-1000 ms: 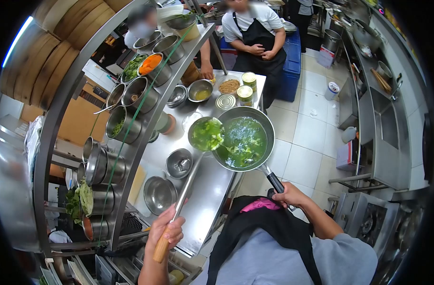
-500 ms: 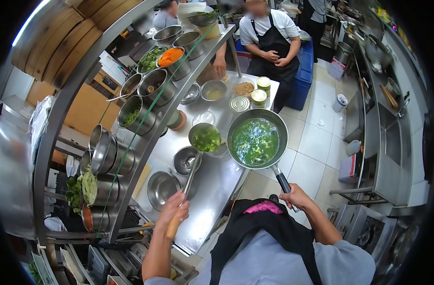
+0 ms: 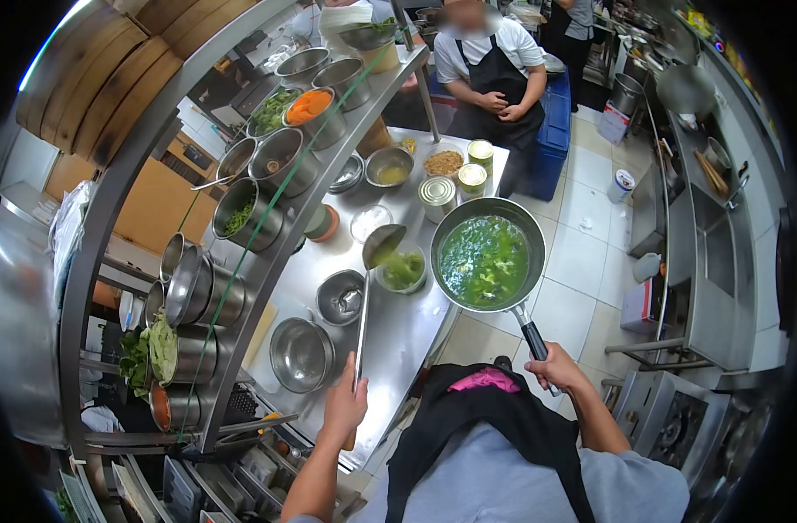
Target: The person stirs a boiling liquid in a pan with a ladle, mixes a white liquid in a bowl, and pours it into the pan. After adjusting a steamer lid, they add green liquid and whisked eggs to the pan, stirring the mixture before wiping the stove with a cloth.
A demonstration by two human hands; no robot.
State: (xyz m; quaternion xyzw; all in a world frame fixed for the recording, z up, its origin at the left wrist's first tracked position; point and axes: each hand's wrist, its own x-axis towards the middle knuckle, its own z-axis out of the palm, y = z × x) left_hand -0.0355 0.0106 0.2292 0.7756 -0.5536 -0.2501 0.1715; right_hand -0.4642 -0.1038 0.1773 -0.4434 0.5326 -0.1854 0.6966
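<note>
My left hand (image 3: 344, 410) is closed round the handle of a long ladle (image 3: 383, 245). The ladle's bowl is tilted over a small clear bowl (image 3: 402, 268), and green soup runs from it into that bowl. In my right hand (image 3: 553, 367) is the black handle of a saucepan (image 3: 487, 254), held up beyond the table's right edge. Bright green soup with pale floating pieces covers the pan's inside. Two steel bowls, one smaller (image 3: 340, 297) and one larger (image 3: 301, 354), stand left of the ladle's shaft.
Cans (image 3: 437, 199) and a bowl of brown crumbs (image 3: 443, 160) stand at the table's (image 3: 390, 357) far end. A steel shelf (image 3: 328, 174) with several pots runs along the left. Behind the table, a person in a black apron (image 3: 499, 83) has folded hands. A sink (image 3: 716, 253) lies right.
The ladle, level and full of green soup before, has tipped right, and soup now lies in the clear bowl. My right hand has shifted the saucepan slightly right.
</note>
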